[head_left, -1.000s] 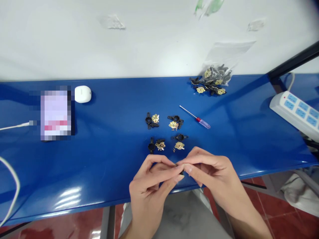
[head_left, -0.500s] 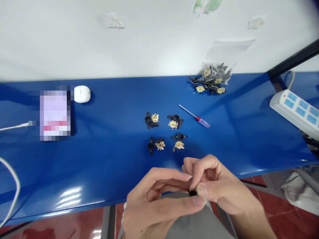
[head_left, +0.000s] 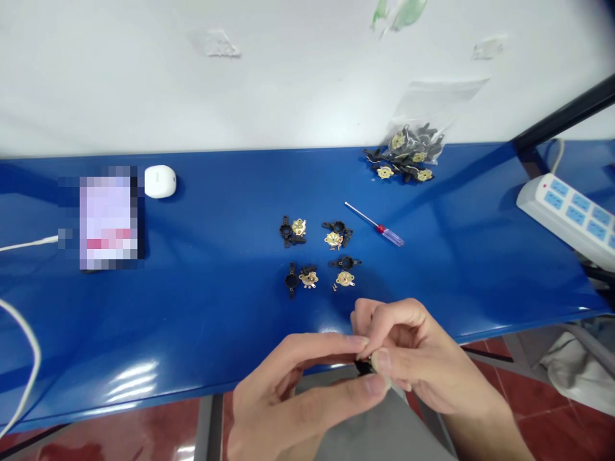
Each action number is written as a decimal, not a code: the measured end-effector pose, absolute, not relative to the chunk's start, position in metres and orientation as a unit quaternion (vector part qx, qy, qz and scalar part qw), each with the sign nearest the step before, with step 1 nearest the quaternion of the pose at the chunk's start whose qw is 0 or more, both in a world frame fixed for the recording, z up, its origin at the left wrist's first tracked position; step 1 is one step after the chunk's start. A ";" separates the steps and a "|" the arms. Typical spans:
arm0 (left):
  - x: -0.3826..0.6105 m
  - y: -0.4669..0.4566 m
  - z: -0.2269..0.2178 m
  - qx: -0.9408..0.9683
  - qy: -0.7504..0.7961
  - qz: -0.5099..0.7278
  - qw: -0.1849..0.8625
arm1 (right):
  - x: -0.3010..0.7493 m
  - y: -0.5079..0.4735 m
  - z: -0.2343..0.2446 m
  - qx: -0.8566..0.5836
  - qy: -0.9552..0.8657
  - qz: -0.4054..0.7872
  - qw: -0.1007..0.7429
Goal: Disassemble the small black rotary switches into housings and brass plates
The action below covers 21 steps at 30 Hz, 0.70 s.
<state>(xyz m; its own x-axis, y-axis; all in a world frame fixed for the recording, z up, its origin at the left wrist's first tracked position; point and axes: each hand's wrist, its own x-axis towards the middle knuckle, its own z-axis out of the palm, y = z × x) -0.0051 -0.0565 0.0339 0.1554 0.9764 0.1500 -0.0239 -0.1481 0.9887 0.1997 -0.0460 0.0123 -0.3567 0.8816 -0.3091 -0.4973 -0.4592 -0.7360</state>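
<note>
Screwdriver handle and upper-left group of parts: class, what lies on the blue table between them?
In the head view, the upper-right group of black and gold-coloured parts lies between the screwdriver handle and the upper-left group.

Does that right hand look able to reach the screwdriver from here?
Probably yes: nothing visible blocks the way between the right hand and the screwdriver, though that hand seems busy pinching a small black part.
</note>
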 end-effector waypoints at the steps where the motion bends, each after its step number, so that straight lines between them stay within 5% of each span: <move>1: -0.008 -0.056 0.030 0.606 0.409 0.506 0.457 | 0.200 -0.047 0.012 -0.360 -0.280 0.768 0.451; 6: -0.029 -0.047 0.016 0.721 0.348 0.428 0.420 | 0.201 -0.047 0.014 -0.418 -0.346 0.708 0.453; 15: -0.017 -0.041 0.021 0.532 0.469 0.446 0.545 | 0.190 -0.041 0.013 -0.433 -0.302 0.728 0.438; 21: -0.014 -0.044 0.014 0.528 0.467 0.479 0.522 | 0.188 -0.035 0.021 -0.477 -0.359 0.681 0.424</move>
<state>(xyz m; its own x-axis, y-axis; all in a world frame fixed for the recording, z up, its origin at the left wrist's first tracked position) -0.0139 -0.0438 0.0138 0.1038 0.9944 0.0181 -0.0068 -0.0175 0.9998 0.1877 -0.0346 0.0208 -0.1852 0.9201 -0.3450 -0.2365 -0.3826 -0.8931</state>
